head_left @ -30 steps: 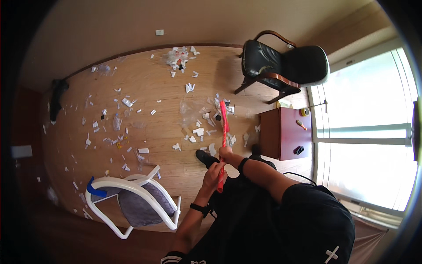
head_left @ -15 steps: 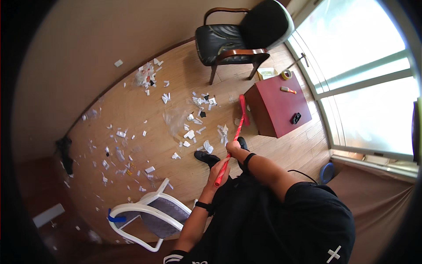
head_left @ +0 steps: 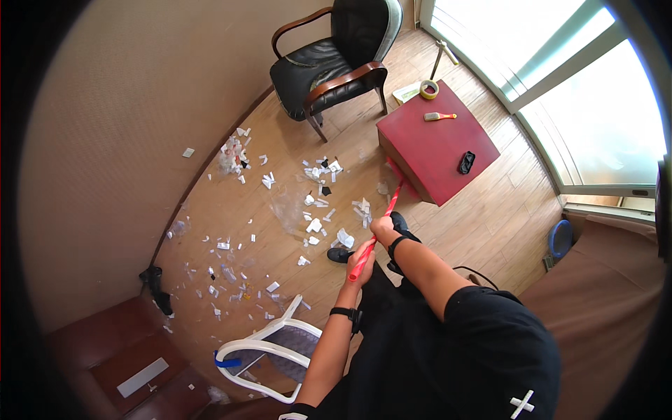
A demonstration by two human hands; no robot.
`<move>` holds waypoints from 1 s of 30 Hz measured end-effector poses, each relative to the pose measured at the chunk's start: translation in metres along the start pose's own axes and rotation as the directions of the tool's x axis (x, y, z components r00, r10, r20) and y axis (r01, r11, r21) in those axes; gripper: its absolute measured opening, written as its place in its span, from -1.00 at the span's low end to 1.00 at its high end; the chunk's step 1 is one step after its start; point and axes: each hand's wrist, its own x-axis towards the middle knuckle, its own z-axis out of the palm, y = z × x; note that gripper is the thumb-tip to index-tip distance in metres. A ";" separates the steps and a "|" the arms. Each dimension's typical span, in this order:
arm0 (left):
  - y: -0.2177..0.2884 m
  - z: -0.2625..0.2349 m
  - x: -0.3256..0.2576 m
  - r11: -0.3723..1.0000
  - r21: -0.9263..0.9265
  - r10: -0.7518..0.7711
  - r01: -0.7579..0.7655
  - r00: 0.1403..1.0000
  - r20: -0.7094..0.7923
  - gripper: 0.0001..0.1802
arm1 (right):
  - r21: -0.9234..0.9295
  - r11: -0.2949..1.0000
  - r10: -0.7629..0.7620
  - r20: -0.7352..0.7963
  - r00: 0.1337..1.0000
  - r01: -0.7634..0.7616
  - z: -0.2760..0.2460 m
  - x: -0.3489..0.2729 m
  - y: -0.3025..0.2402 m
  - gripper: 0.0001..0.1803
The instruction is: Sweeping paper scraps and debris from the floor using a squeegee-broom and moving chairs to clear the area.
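Both of my hands grip the red handle of a broom (head_left: 393, 201), which slants away from my body toward the floor. My left hand (head_left: 360, 260) wraps round the handle close to its near end. Farther along the shaft, my right hand (head_left: 382, 227) is closed on it. The broom's red head lies low against the side of a dark red cabinet (head_left: 441, 150), partly hidden by it. White paper scraps (head_left: 314, 225) and clear plastic bits are scattered over the wooden floor (head_left: 280, 182) to the left of the broom.
A black armchair (head_left: 325, 73) stands by the wall. On the cabinet lie a tape roll (head_left: 429, 89), a brush-like tool (head_left: 439, 116) and a black object (head_left: 467, 162). A white-framed chair (head_left: 269, 350) is beside my left arm. Glass doors (head_left: 595, 105) line the right side.
The broom head has shifted right, up against the cabinet's side, where the cabinet now partly covers it. The view has turned and moved; both hands keep their hold on the handle.
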 end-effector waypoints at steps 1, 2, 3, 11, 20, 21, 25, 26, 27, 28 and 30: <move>-0.009 0.003 0.005 1.000 -0.030 -0.002 0.001 0.999 -0.035 -0.67 | -0.051 0.999 -0.004 -0.007 1.000 0.004 0.003 0.000 -0.009 -0.68; -0.017 0.005 0.009 0.998 -0.062 -0.005 0.001 0.998 -0.070 -0.67 | -0.050 0.999 -0.006 0.008 1.000 0.006 0.004 -0.001 -0.015 -0.68; -0.018 0.007 0.010 0.987 -0.141 -0.084 0.076 0.995 -0.050 -0.67 | -0.370 0.905 -0.180 0.110 0.977 0.208 0.003 0.003 -0.017 -0.70; 0.006 0.023 -0.011 0.981 -0.075 -0.188 0.181 0.977 -0.101 -0.67 | -0.731 0.305 -0.337 0.517 0.787 0.611 -0.016 -0.019 -0.011 -0.70; 0.063 0.031 -0.045 0.991 0.116 -0.055 0.068 0.993 -0.107 -0.66 | -0.418 0.844 -0.206 0.327 0.922 0.336 -0.030 -0.037 0.028 -0.52; 0.062 0.031 -0.045 0.991 0.114 -0.054 0.066 0.993 -0.107 -0.66 | -0.359 0.898 -0.169 0.250 0.953 0.254 -0.028 -0.037 0.029 -0.52; 0.031 0.032 -0.037 0.998 -0.058 -0.047 0.039 0.989 -0.140 -0.67 | -0.141 0.975 -0.146 0.189 0.971 0.174 -0.028 -0.028 0.027 -0.49; 0.020 0.032 -0.034 0.987 -0.159 -0.051 0.027 0.988 -0.144 -0.67 | -0.145 0.974 -0.146 0.191 0.971 0.175 -0.027 -0.026 0.023 -0.49; 0.024 0.034 -0.024 0.988 -0.136 -0.091 0.076 0.990 -0.110 -0.68 | -0.101 0.986 -0.114 0.160 0.981 0.131 -0.027 -0.017 0.020 -0.51; 0.021 0.037 -0.017 0.987 -0.139 -0.098 0.082 0.989 -0.112 -0.68 | -0.060 0.994 -0.085 0.139 0.987 0.094 -0.027 -0.012 0.016 -0.54; 0.010 0.044 -0.002 0.998 -0.065 -0.006 -0.005 0.985 -0.173 -0.69 | -0.316 0.903 -0.234 0.204 0.951 0.290 -0.023 -0.003 0.004 -0.61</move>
